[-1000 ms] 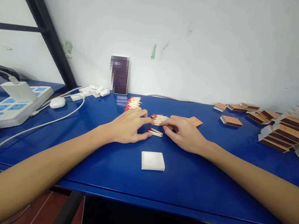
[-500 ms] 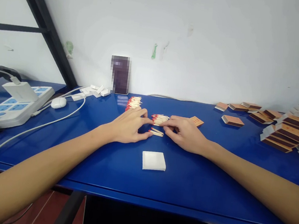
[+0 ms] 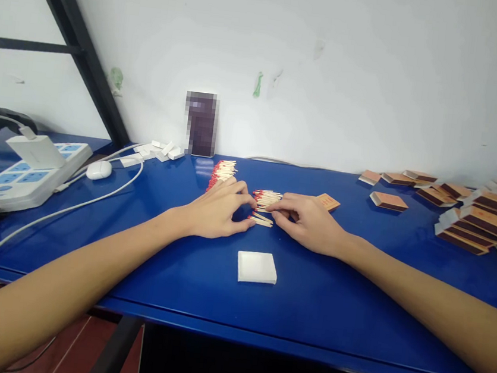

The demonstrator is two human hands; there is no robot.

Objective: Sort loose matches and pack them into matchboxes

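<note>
Red-tipped wooden matches lie in a small pile [image 3: 267, 199] between my two hands, their heads to the left. Just nearer me, a few matches [image 3: 262, 219] rest apart from that pile. My left hand [image 3: 221, 210] is open, its index fingertip at the heads of the pile and its thumb by the nearer matches. My right hand [image 3: 310, 220] is curled at the plain ends, thumb and index close together; whatever lies between them is hidden. Behind my left hand is a larger heap of matches [image 3: 223, 171], partly covered. A white matchbox tray [image 3: 257, 267] sits in front.
An orange matchbox sleeve [image 3: 328, 203] lies behind my right hand. Matchboxes are stacked [image 3: 487, 220] at the right. White pieces [image 3: 156, 151], a phone [image 3: 204, 124], an earbud case [image 3: 98, 170], a power strip [image 3: 29, 176] and a cable [image 3: 70, 208] occupy the left side.
Both hands stay almost where they were around the matches. The whole view has shifted very slightly.
</note>
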